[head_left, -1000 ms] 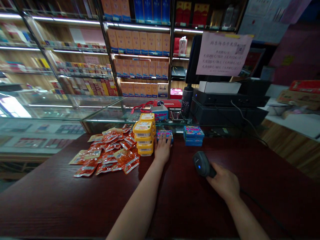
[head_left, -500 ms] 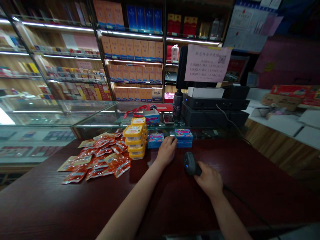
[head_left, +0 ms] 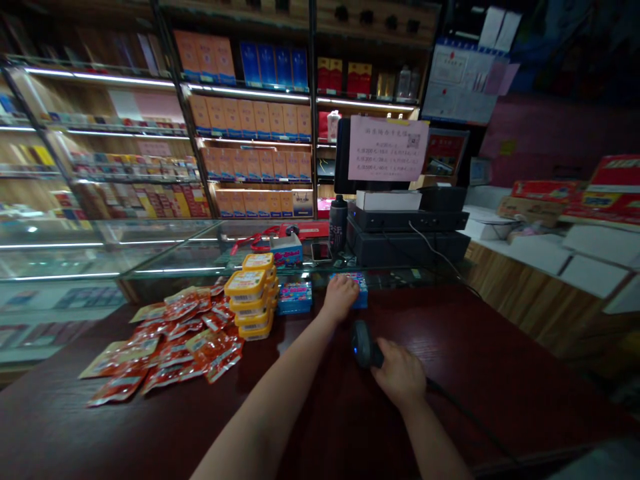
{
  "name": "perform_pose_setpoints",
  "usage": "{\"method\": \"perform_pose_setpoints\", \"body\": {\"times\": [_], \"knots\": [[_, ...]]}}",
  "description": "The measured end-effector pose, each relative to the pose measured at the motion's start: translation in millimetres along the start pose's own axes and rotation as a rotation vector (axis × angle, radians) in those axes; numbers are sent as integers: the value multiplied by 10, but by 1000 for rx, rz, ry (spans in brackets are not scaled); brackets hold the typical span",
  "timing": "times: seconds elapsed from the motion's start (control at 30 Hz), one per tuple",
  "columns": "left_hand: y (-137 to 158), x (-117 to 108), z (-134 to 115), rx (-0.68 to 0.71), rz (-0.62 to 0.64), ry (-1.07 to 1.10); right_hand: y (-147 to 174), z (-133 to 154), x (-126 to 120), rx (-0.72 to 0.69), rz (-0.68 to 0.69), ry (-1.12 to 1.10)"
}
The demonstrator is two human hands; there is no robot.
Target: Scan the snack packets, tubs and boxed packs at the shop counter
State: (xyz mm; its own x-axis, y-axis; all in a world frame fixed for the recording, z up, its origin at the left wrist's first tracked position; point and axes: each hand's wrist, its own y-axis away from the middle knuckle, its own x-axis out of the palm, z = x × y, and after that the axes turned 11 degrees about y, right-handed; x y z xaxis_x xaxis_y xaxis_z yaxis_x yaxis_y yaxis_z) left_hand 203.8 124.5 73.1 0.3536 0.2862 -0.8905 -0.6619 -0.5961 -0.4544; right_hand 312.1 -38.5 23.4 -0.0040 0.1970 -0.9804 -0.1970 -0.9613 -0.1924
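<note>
Two bare hands over the dark red table (head_left: 490, 373). Change: left hand (head_left: 342, 297) has left the left blue box stack (head_left: 295, 298), crossed the gap, and is now on the right blue box stack (head_left: 361, 298). So the left stack is fully uncovered, and the right one is the stack being handled. Both sit along the table's far edge, well apart from its right edge. Left fingers bent over the stack's left part; tips partly hidden, cannot tell if they grip or only rest. Right hand (head_left: 401, 375) wrapped round the handle of a barcode scanner (head_left: 361, 343), blue light on, held nearer the table's near edge than the stack. The view has also swung right.

Around: yellow tubs (head_left: 250, 303) piled just left of the left stack; orange packets (head_left: 167, 347) heaped beyond them toward the table's left edge. Past the far edge, a glass case (head_left: 170, 241) carries an open blue box (head_left: 287, 253), a phone (head_left: 321, 252) and a dark bottle (head_left: 338, 227). Monitor behind mostly covered by a paper sign (head_left: 385, 148).

In the way: left hand hides much of the right stack; tubs crowd the left stack's left side; scanner cable (head_left: 463, 408) trails toward the near edge.
</note>
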Motion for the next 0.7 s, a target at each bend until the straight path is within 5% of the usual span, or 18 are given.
{"method": "perform_pose_setpoints", "body": {"times": [0.13,0.3,0.47,0.6,0.7], "knots": [[161,-205,51,44,29,-20,-6,6,9,7,11,-3],[541,-417,253,-178,-129,148,33,31,-31,-8,-21,-10],[991,-266,376,-605,-633,940,73,74,-53,-5,-36,-20],[1250,-14,357,-795,-765,1648,76,109,-77,1,-11,-26],[1370,108,358,-805,-793,1789,58,118,-135,17,23,-64]]}}
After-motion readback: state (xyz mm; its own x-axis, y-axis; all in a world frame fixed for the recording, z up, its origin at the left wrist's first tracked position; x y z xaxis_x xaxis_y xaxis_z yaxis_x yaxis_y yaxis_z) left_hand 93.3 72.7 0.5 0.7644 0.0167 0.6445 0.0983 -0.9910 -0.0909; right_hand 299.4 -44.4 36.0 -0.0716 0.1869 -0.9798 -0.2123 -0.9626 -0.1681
